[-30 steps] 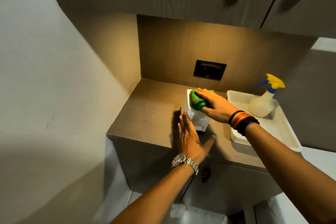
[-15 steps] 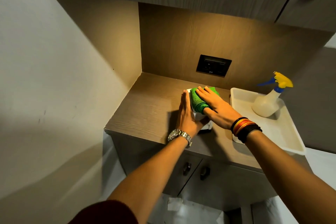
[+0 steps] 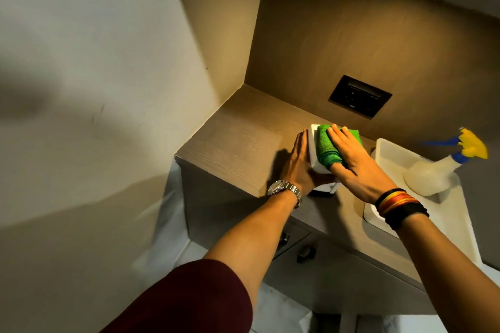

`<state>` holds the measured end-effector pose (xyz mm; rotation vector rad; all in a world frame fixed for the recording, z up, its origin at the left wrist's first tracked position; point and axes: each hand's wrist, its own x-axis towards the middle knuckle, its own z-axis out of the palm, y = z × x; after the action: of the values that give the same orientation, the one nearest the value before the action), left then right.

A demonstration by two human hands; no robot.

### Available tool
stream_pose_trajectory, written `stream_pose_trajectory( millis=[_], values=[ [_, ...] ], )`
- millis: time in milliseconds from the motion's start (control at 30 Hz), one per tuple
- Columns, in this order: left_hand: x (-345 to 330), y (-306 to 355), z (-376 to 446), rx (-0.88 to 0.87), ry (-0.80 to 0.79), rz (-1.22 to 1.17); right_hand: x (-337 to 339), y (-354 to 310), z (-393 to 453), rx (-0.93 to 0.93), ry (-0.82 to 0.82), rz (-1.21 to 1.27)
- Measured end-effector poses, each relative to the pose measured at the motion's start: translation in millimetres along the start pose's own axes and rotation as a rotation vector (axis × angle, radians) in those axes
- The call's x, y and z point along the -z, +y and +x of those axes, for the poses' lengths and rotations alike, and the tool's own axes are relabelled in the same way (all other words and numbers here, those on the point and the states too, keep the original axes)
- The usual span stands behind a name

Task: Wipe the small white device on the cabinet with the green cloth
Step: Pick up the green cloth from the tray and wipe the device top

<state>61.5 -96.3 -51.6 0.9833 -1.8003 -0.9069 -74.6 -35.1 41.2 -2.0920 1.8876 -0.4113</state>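
Note:
The small white device (image 3: 315,154) stands on the wooden cabinet top (image 3: 238,149), near its front edge. My left hand (image 3: 297,165) is pressed flat against the device's left side, with the thumb around its front. A folded green cloth (image 3: 326,147) lies on top of the device. My right hand (image 3: 351,162) rests flat on the cloth with fingers stretched out, pressing it down. Most of the device's top and right side are hidden under the cloth and hand.
A white tray (image 3: 387,151) sits right of the device and holds a spray bottle (image 3: 433,170) with a yellow and blue head. A black wall socket (image 3: 359,100) is on the back panel. A wall closes the left side. Cabinet doors with dark knobs (image 3: 305,251) are below.
My left hand rose from the front of the device to its left side and now holds it. My right hand stays on the cloth atop the device. The camera has tilted and moved closer.

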Motion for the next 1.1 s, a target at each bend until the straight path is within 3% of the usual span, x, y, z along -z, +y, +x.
stream_pose_trajectory(
  millis=[167, 300, 600, 867, 1100],
  values=[
    [-4, -5, -1, 0.022, 0.072, -0.034, -10, -19, 3, -0.085, 0.042, -0.089],
    [-3, -11, 7, 0.015, -0.023, 0.071, -12, -20, -3, -0.080, 0.192, -0.036],
    [-2, -9, 14, 0.081, -0.085, 0.102, 6, -9, 50, -0.266, 0.187, 0.097],
    [1, -15, 6, 0.002, -0.038, 0.068, -3, -31, 4, 0.018, 0.058, 0.082],
    [4, -9, 9, 0.073, -0.079, 0.059, 14, 11, -4, -0.103, 0.153, 0.126]
  ],
)
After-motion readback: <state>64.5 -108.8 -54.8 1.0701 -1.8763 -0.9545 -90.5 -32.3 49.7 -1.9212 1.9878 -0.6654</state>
